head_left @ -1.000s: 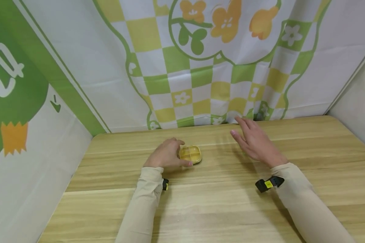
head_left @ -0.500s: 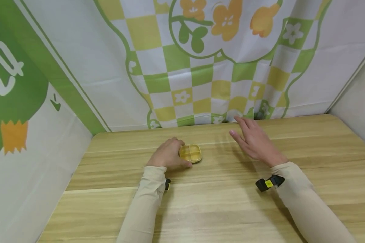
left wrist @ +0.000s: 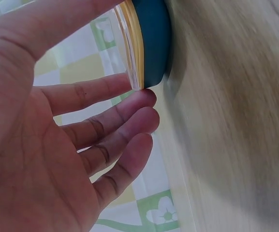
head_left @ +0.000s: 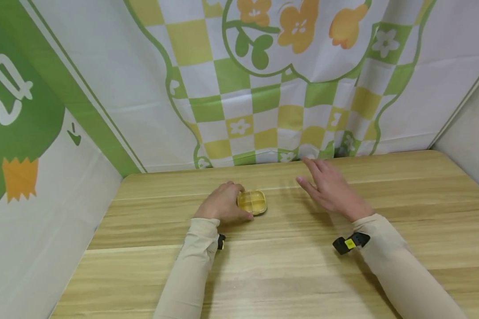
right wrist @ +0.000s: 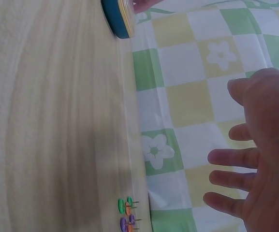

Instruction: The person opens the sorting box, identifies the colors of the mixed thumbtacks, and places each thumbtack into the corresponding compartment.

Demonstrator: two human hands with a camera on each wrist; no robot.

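Note:
A small four-compartment pill box (head_left: 252,202) with a yellow inside, a clear lid and a dark teal base (left wrist: 154,43) sits on the table. My left hand (head_left: 223,203) holds it at its left side, thumb at the near edge and a finger at the far edge; the other fingers are loosely bent. My right hand (head_left: 335,189) hovers to the right with its fingers spread, holding nothing. Under it, several thumbtacks (right wrist: 122,206) in green, orange and purple lie points up; in the head view the hand hides them.
The wooden table (head_left: 279,274) ends at the back against a checkered green, yellow and white curtain (head_left: 265,106). Fabric walls stand at left (head_left: 84,177) and right (head_left: 471,119). A black strap (head_left: 351,243) with a yellow tag circles the right wrist.
My right hand has shifted slightly left and lowered a little. The left hand keeps its hold on the pill box, which has barely moved.

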